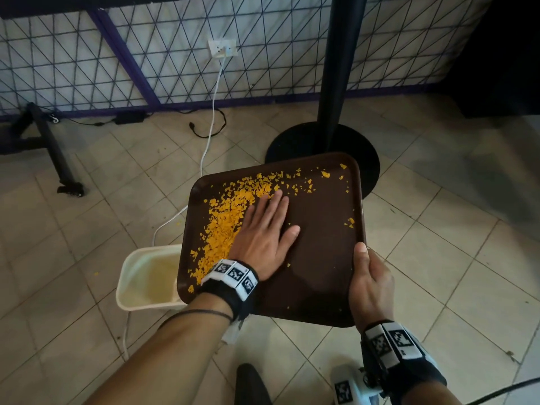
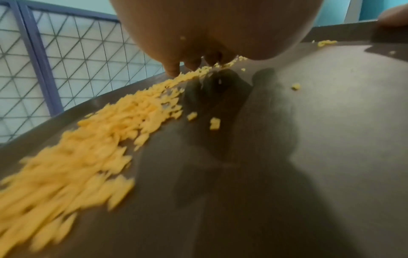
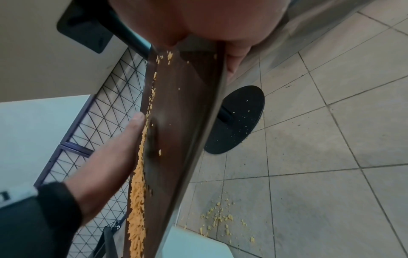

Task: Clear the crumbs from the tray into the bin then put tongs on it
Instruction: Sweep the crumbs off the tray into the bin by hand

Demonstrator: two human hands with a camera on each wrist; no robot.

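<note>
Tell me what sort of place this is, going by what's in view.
Probably a cafe or canteen dining area, though that is a guess. A brown serving tray strewn with yellow crumbs is held over a tiled floor, next to the black pedestal base of what looks like a table.

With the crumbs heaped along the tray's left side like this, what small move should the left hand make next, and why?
Probably keep sweeping the flat left hand leftward and toward the near corner. The crumbs are banked beside it, that corner of the tray overhangs the bin, and the right hand grips the opposite edge.
</note>
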